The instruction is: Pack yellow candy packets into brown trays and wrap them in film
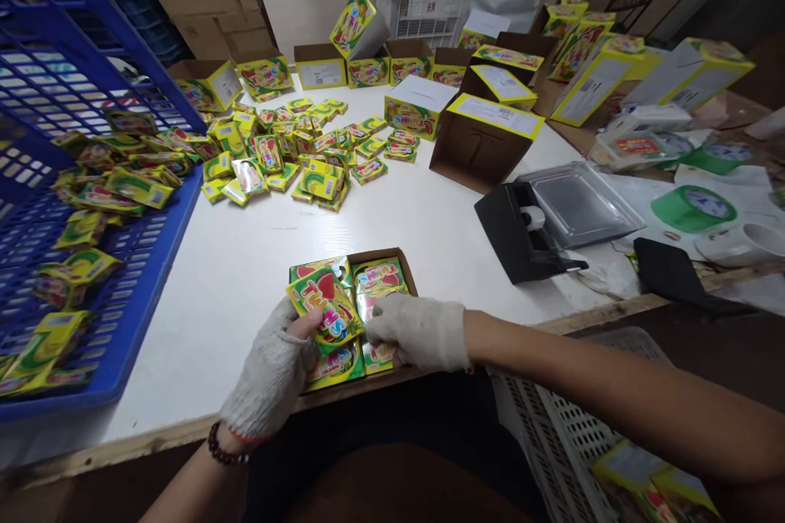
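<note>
Close to the table's front edge sits an open cardboard display box [410, 268] with small yellow-green candy packs [379, 273] laid flat in it. My left hand [273, 368], in a white glove with bare fingertips, grips one candy pack [325, 306] by its lower left side. That pack is tilted over the box's left half. My gloved right hand [420, 331] reaches over the box's right side, fingers bent down onto the packs there. Its fingertips are mostly hidden, so whether they pinch a pack does not show. Many loose packs [270, 151] are heaped farther back.
A blue plastic basket [153, 294] with more packs leans in from the left. Yellow display boxes [417, 108] line the back and right. A black tape dispenser [506, 233], a clear plastic tray [585, 200] and green tape [693, 207] lie on the right. Below the table is a crate [567, 425].
</note>
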Action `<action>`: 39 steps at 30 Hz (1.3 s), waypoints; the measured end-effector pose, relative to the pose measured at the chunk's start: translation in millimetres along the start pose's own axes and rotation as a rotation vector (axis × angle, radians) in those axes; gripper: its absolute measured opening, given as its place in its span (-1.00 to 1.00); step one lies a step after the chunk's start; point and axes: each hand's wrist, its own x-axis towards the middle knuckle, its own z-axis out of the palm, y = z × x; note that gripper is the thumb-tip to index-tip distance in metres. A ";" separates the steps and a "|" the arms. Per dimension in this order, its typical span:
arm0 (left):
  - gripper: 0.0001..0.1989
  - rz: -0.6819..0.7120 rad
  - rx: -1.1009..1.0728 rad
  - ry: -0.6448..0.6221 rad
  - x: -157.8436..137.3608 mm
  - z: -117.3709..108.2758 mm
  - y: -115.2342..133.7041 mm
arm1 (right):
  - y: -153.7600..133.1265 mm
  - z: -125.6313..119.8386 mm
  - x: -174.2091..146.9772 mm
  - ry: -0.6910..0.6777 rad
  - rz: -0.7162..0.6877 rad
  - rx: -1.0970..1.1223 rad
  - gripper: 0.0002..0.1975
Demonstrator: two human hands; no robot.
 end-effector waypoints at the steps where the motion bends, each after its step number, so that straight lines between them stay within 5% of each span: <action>1: -0.51 0.011 0.038 -0.001 -0.5 0.7 1.3 | -2.4 -6.7 -2.3 0.070 0.042 0.119 -0.71; 4: -0.49 0.069 0.132 -0.061 -0.1 8.0 6.1 | -6.1 -26.6 -7.2 0.364 0.149 0.442 -0.63; 7: -0.52 0.259 0.348 -0.104 5.3 13.9 9.3 | 0.9 -44.3 -7.2 0.455 0.103 0.442 -0.68; 10: -0.57 0.659 0.773 0.036 13.7 7.5 6.4 | 13.2 -60.5 -1.4 0.329 0.068 0.168 -0.72; 13: -0.68 0.913 1.149 0.057 18.7 -5.0 -0.7 | 15.4 -70.5 13.1 0.025 0.106 -0.117 -0.75; 16: -0.78 0.939 1.308 -0.046 19.2 -13.0 0.4 | 7.4 -69.7 30.9 -0.211 0.136 -0.295 -0.75; 20: -0.80 0.968 1.275 -0.027 38.6 -19.4 29.0 | 3.9 -55.3 38.8 -0.197 0.090 -0.308 -0.78; 25: -0.77 1.048 1.424 0.117 128.8 -24.2 74.8 | 7.0 -34.7 30.2 -0.006 0.173 -0.353 -0.83; 32: -0.51 0.939 1.889 0.064 244.7 3.1 95.6 | 6.7 -38.3 39.8 -0.116 0.180 -0.304 -0.79; 36: -0.56 0.900 1.937 0.113 253.2 1.8 98.8 | 18.0 -33.7 41.9 -0.063 0.157 -0.235 -0.77; 39: -0.51 0.908 1.846 0.295 226.0 -3.0 101.6 | 27.7 -29.1 37.9 0.044 0.120 -0.034 -0.81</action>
